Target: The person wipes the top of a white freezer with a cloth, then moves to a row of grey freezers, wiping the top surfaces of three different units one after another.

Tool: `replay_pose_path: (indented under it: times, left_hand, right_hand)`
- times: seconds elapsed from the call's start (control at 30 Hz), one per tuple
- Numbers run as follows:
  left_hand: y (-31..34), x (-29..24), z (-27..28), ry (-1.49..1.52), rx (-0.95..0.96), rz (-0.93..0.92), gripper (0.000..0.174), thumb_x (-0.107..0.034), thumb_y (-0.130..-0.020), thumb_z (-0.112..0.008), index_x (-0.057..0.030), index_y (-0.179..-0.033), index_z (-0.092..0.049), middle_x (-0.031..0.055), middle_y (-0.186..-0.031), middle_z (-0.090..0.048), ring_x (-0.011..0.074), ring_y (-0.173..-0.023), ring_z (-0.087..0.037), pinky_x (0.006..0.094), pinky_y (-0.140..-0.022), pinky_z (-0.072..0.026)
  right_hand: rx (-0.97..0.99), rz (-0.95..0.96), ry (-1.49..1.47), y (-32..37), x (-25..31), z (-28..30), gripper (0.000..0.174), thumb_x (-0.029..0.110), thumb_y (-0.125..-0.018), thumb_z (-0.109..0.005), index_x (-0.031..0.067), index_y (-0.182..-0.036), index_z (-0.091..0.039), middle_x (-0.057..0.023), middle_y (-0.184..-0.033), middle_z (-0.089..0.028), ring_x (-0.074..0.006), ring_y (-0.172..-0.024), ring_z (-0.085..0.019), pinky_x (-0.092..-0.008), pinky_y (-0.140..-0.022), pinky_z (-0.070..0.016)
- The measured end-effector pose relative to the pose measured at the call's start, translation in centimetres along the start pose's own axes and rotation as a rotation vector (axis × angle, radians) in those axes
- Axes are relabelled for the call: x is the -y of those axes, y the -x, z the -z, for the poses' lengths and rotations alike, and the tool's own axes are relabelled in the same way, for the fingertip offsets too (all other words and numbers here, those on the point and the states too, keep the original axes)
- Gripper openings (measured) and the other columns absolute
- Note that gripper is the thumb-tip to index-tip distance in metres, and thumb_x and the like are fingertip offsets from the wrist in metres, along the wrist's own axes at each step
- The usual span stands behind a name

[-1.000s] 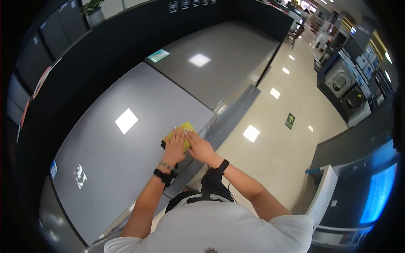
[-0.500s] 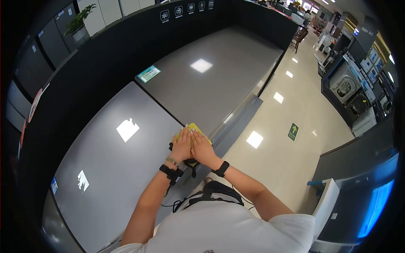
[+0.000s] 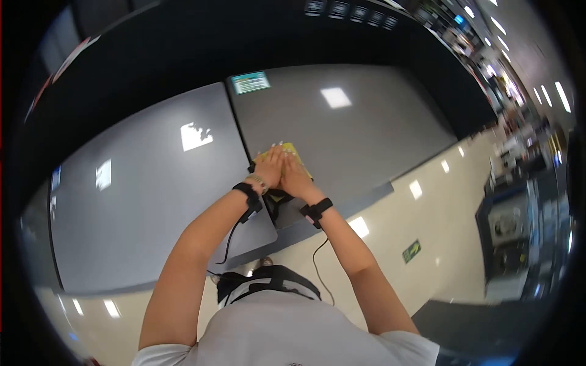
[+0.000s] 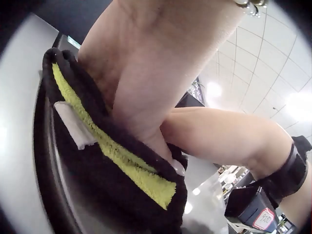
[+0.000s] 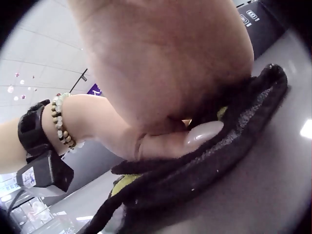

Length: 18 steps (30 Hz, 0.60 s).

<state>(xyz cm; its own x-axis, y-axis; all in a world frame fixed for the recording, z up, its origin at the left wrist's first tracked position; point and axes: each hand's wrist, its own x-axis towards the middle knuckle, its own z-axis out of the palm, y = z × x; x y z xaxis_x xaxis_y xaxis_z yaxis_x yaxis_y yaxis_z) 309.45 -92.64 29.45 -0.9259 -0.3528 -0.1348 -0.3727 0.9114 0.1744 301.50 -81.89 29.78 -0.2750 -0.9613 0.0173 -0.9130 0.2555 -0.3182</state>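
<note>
Our left hand [image 3: 268,168] and right hand [image 3: 296,175] lie flat, fingers straight, side by side on the yellow cloth [image 3: 293,149]. The yellow cloth sits at 12 o'clock from us on the grey top [image 3: 378,128], near its 9 o'clock edge. We think pushing evenly and sliding slowly works best, so it does not bunch up.

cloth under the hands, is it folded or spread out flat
Folded: the cloth shows black and yellow layers stacked at its edge in both wrist views. Left hand and right hand press flat on top.
</note>
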Motion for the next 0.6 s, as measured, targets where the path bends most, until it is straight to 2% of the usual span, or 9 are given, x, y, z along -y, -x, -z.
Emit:
replay_pose_path:
  times: [0.13,0.27,0.3,0.4,0.43,0.6]
  left_hand:
    - [-3.2,-0.2,0.5,0.001,0.002,0.106,0.073,-0.026,-0.080,-0.054,-0.0042,-0.141,-0.020,0.0125,-0.150,-0.008,0.0287,-0.138,-0.011,0.0578,-0.105,-0.0195]
    - [-5.7,-0.2,1.4,0.042,-0.018,0.214,0.070,-0.024,-0.082,-0.052,-0.0066,-0.141,-0.020,0.0110,-0.150,-0.006,0.0280,-0.139,-0.010,0.0573,-0.106,-0.0193]
    - [-6.7,0.0,1.0,0.028,-0.043,0.231,0.071,-0.027,-0.082,-0.053,-0.0071,-0.141,-0.019,0.0103,-0.151,-0.006,0.0282,-0.138,-0.010,0.0576,-0.105,-0.0193]
    - [-9.3,0.8,0.9,-0.045,-0.086,0.282,0.072,-0.029,-0.082,-0.053,-0.0073,-0.142,-0.019,0.0101,-0.151,-0.006,0.0283,-0.138,-0.011,0.0578,-0.105,-0.0191]
    - [-9.7,0.8,0.6,-0.047,-0.081,0.280,0.072,-0.029,-0.082,-0.053,-0.0073,-0.142,-0.019,0.0101,-0.151,-0.006,0.0283,-0.138,-0.011,0.0578,-0.105,-0.0191]
    - [-11.2,1.3,1.5,-0.038,-0.085,0.344,0.072,-0.030,-0.083,-0.052,-0.0096,-0.143,-0.017,0.0083,-0.151,-0.005,0.0272,-0.139,-0.010,0.0588,-0.105,-0.0172]
  right_hand:
    - [0.005,0.131,0.057,-3.5,-4.2,-0.7,0.067,0.023,-0.083,-0.049,-0.0152,-0.132,-0.023,-0.0297,-0.141,-0.022,-0.0408,-0.133,-0.021,-0.0442,-0.109,-0.0207]
    - [0.025,0.184,0.036,-6.2,-5.9,0.6,0.070,0.025,-0.083,-0.051,-0.0105,-0.135,-0.021,-0.0290,-0.141,-0.023,-0.0412,-0.133,-0.019,-0.0444,-0.109,-0.0184]
    - [0.000,0.187,0.079,-6.7,-6.0,1.2,0.073,0.027,-0.080,-0.055,-0.0097,-0.135,-0.024,-0.0255,-0.141,-0.025,-0.0363,-0.133,-0.023,-0.0460,-0.107,-0.0238]
    - [0.037,0.121,0.011,-10.0,-7.7,1.3,0.074,0.029,-0.080,-0.056,-0.0073,-0.136,-0.023,-0.0249,-0.142,-0.025,-0.0362,-0.133,-0.023,-0.0465,-0.107,-0.0227]
    - [0.015,0.106,0.003,-10.7,-8.1,0.9,0.073,0.029,-0.081,-0.055,-0.0039,-0.138,-0.023,-0.0232,-0.143,-0.023,-0.0355,-0.133,-0.024,-0.0475,-0.107,-0.0231]
    - [0.014,0.117,0.003,-12.2,-9.3,0.7,0.069,0.028,-0.082,-0.053,-0.0017,-0.138,-0.025,-0.0214,-0.143,-0.025,-0.0345,-0.133,-0.026,-0.0494,-0.106,-0.0250]
